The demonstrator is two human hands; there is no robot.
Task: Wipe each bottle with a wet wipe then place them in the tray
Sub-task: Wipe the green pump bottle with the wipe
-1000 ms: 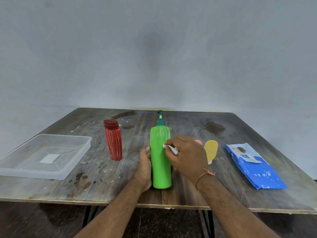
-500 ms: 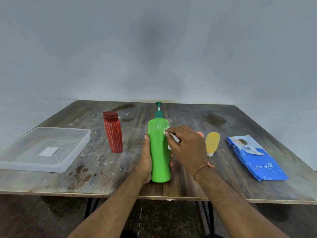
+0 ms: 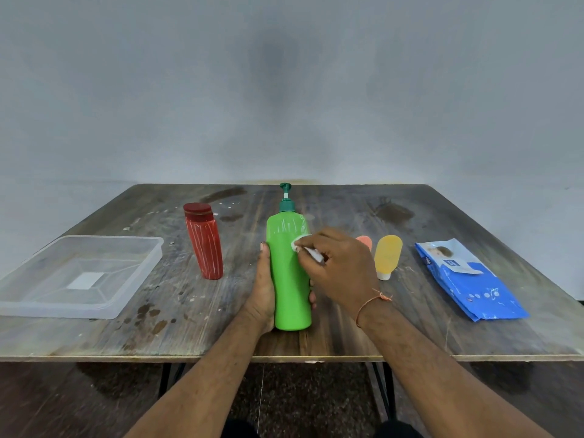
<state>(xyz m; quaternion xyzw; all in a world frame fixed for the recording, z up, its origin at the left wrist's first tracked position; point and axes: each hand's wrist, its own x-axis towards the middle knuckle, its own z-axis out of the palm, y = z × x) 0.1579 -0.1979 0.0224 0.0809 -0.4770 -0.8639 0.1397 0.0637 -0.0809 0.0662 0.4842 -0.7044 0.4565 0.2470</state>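
The left hand [image 3: 264, 287] grips the green bottle [image 3: 290, 273] upright to steady it, while the right hand [image 3: 339, 270] pinches a wipe [image 3: 304, 247], apparently pressed against its side.

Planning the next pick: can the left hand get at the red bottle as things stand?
Probably yes, once freed. The left hand grips the green pump bottle; the red bottle stands upright just to its left, with bare table between.

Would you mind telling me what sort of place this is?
Probably a bare workroom or test setup, not a home: a worn, stained wooden table against a blank grey wall, with bottles staged in a row.
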